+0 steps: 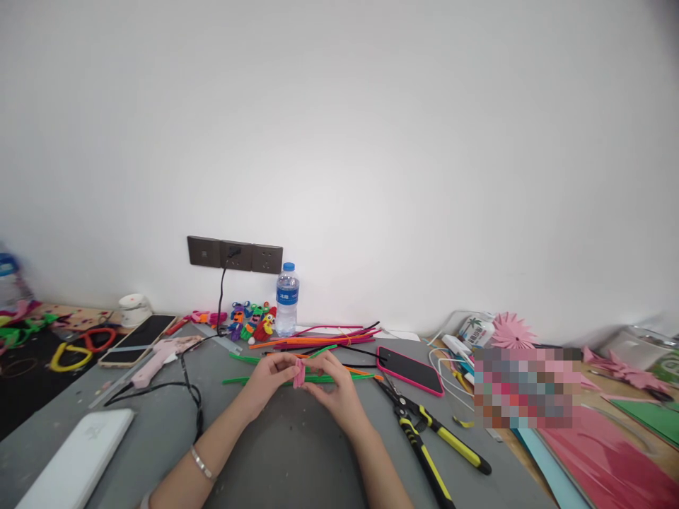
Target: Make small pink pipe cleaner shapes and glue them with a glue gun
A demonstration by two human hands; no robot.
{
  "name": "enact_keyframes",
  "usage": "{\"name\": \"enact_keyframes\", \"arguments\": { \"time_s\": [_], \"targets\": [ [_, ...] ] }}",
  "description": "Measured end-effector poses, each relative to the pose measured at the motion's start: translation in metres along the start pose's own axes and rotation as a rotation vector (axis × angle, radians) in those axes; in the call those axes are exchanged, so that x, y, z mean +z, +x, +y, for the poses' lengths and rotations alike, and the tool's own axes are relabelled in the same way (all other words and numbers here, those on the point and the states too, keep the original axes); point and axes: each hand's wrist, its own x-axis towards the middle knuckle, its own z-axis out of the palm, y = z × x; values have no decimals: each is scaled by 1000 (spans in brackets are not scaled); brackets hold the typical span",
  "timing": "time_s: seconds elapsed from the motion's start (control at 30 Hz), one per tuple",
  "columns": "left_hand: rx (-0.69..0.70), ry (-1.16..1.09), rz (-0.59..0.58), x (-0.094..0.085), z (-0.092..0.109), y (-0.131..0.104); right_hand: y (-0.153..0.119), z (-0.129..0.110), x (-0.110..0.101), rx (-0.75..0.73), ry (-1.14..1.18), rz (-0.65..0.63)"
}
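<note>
A small pink folded bundle [299, 372] is held between my two hands above the grey table [286, 445]. My left hand [269, 382] pinches it from the left side, fingers closed on it. On the right side, the fingertips of my right hand [329, 385] are also closed on the bundle. Green pipe cleaners [238, 381] lie behind and beneath my hands. Further back rests a pile of red, orange and pink pipe cleaners [329, 339].
Black-and-yellow pliers [419, 424] and a pink-edged phone [409, 370] lie to the right. A water bottle [287, 300] stands by the wall beside small colourful figures [253, 322]. At left are a pink glue gun [153, 362], a black cable [197, 403] and a white box [79, 459].
</note>
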Motion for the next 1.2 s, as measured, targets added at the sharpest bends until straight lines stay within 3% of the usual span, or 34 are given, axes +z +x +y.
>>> {"name": "enact_keyframes", "arguments": {
  "time_s": [1.2],
  "targets": [
    [-9, 24, 30, -2, -1, 0, -1, 10, 3, -64, -74, 29]
  ]
}}
